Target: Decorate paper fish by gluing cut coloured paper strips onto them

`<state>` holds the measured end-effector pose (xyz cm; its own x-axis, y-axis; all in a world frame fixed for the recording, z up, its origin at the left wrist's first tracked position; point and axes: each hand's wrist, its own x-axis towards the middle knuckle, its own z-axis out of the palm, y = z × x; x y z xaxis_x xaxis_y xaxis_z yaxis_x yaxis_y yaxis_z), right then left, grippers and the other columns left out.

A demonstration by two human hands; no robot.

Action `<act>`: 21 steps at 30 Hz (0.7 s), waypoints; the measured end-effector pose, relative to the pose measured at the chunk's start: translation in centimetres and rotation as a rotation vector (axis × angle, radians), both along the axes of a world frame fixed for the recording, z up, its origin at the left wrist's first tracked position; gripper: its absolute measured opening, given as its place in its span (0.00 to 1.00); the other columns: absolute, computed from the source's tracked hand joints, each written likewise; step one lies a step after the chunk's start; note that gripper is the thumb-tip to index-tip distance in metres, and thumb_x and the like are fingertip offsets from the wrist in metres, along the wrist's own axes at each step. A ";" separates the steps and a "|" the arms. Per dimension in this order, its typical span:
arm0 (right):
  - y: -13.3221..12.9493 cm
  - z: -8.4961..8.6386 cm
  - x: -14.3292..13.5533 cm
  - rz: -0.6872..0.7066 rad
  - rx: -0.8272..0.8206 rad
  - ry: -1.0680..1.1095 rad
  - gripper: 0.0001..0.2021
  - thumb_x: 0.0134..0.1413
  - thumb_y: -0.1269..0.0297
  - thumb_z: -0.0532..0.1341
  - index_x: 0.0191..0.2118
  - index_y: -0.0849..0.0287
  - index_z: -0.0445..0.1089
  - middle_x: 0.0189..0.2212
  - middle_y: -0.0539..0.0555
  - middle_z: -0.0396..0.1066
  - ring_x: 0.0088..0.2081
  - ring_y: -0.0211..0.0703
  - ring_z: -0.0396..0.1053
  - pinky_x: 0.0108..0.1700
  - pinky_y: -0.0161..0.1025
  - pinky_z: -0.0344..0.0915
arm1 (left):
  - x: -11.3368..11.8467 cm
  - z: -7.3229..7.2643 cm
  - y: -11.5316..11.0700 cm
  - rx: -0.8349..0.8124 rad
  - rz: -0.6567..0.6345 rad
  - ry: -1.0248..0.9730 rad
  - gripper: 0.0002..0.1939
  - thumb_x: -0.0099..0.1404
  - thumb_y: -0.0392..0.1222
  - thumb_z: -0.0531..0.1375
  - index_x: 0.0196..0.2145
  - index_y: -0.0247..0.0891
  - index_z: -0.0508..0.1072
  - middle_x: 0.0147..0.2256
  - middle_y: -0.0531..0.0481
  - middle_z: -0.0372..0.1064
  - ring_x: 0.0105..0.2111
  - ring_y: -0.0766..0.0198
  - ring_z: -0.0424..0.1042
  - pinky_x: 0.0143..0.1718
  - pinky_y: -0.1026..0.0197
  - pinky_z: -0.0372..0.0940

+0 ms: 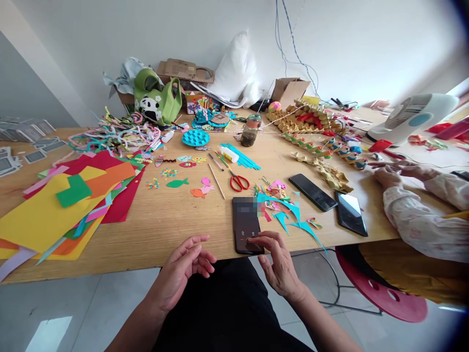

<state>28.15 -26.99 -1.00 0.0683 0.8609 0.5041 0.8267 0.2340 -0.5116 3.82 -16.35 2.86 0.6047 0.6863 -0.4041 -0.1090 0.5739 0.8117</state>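
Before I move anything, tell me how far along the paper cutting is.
Looks done: the green fish and orange fish lie cut out. In hand: no cutting; the right hand touches the phone, the left hand is empty. Possibly left: the large yellow sheet and blue strips; the red scissors lie idle. The total wanted cannot be told.

Glossy dark phone [245, 217]; smooth wood table [172, 210]; matt coloured paper [47, 208].

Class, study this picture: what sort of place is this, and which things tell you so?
Probably a small craft workroom or classroom: the wooden table holds sheets of coloured paper, red-handled scissors and a green paper fish.
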 end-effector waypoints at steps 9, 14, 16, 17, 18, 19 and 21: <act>-0.8 -0.1 0.7 -0.106 0.041 -0.010 0.09 0.64 0.65 0.50 0.47 0.57 0.63 0.36 0.58 0.71 0.41 0.49 0.65 0.42 0.48 0.65 | 0.0 -0.1 0.7 0.050 0.017 0.026 0.21 0.64 0.49 0.59 0.51 0.35 0.68 0.33 0.42 0.75 0.30 0.60 0.73 0.32 0.59 0.64; -1.2 -0.3 1.2 -0.169 0.067 -0.030 0.08 0.63 0.68 0.51 0.47 0.57 0.62 0.35 0.57 0.71 0.41 0.49 0.65 0.41 0.48 0.64 | 0.0 0.2 1.5 0.131 0.076 0.059 0.22 0.63 0.50 0.60 0.50 0.35 0.68 0.31 0.44 0.75 0.29 0.60 0.73 0.31 0.60 0.64; -1.3 -0.4 1.3 -0.201 0.074 -0.033 0.09 0.62 0.69 0.52 0.47 0.57 0.61 0.34 0.56 0.71 0.40 0.49 0.65 0.40 0.48 0.64 | 0.2 0.3 1.8 0.151 0.099 0.069 0.23 0.61 0.50 0.62 0.49 0.34 0.68 0.31 0.44 0.75 0.29 0.61 0.73 0.30 0.60 0.64; -1.3 -0.4 1.4 -0.218 0.073 -0.032 0.09 0.62 0.69 0.52 0.47 0.57 0.61 0.33 0.56 0.71 0.40 0.49 0.65 0.40 0.47 0.65 | 0.3 0.3 1.9 0.160 0.114 0.076 0.23 0.61 0.51 0.62 0.49 0.34 0.69 0.31 0.44 0.75 0.28 0.60 0.73 0.30 0.60 0.64; -1.4 -0.5 1.4 -0.234 0.073 -0.030 0.09 0.62 0.69 0.52 0.47 0.56 0.61 0.33 0.56 0.71 0.40 0.49 0.65 0.40 0.47 0.65 | 0.4 0.2 2.1 0.172 0.131 0.084 0.23 0.60 0.51 0.63 0.48 0.34 0.69 0.30 0.44 0.75 0.28 0.60 0.73 0.29 0.60 0.64; -1.4 -0.6 1.5 -0.247 0.072 -0.026 0.10 0.62 0.70 0.52 0.47 0.56 0.61 0.32 0.56 0.71 0.39 0.49 0.65 0.39 0.47 0.65 | 0.4 0.1 2.3 0.186 0.149 0.094 0.24 0.59 0.51 0.63 0.48 0.34 0.69 0.30 0.44 0.75 0.28 0.60 0.73 0.29 0.61 0.64; -1.4 -0.7 1.5 -0.262 0.081 -0.019 0.10 0.61 0.70 0.52 0.47 0.56 0.62 0.32 0.55 0.71 0.39 0.49 0.66 0.39 0.47 0.65 | 0.6 -0.1 2.6 0.223 0.190 0.115 0.24 0.58 0.52 0.64 0.47 0.34 0.69 0.30 0.45 0.75 0.27 0.60 0.73 0.28 0.61 0.64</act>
<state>29.63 -28.41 -1.67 0.2733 0.7721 0.5738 0.8736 0.0506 -0.4841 4.37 -13.73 2.77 0.4165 0.8620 -0.2889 -0.0973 0.3582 0.9286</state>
